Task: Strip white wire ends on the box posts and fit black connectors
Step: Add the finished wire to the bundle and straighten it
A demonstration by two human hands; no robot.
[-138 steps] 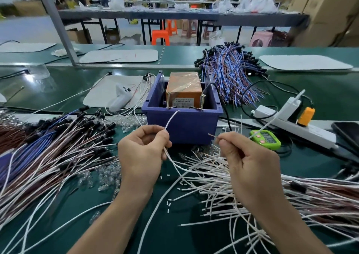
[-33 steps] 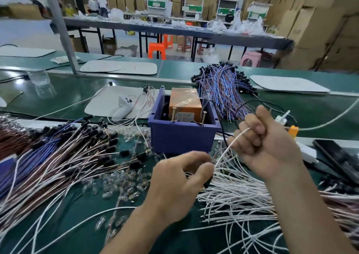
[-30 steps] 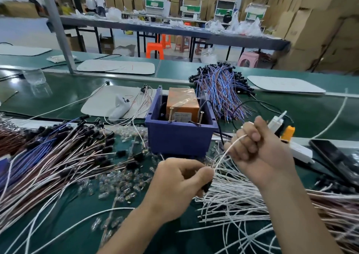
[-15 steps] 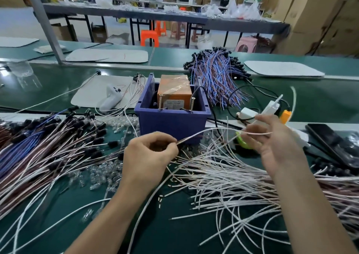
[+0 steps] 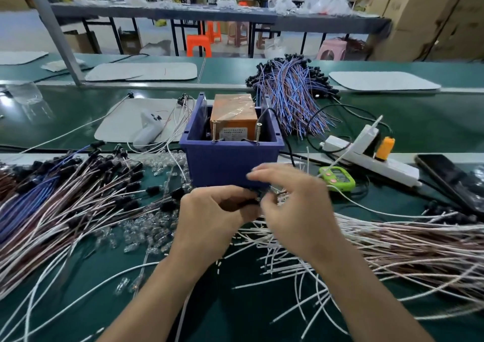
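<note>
A purple box [image 5: 230, 166] stands at the middle of the green bench, with an orange block [image 5: 233, 114] inside and two upright screw posts [image 5: 214, 132] at its front wall. Just in front of the box my two hands meet. My left hand [image 5: 214, 221] has its fingers curled round a small black connector [image 5: 248, 201]. My right hand [image 5: 298, 205], blurred by motion, pinches the end of a white wire [image 5: 366, 205] against that connector. Loose white wires [image 5: 288, 258] lie under and to the right of my hands.
Finished wires with black connectors [image 5: 65, 200] fan out at the left, with clear bulbs [image 5: 141, 234] scattered beside them. Right of the box are a green counter [image 5: 337, 179], a white power strip [image 5: 379, 161] and a dark phone [image 5: 450, 182]. A blue wire bundle [image 5: 290, 98] lies behind.
My hands were apart half a second ago, holding a white wire between them. Now they have come together in front of the box, and the left hand holds a black connector.
</note>
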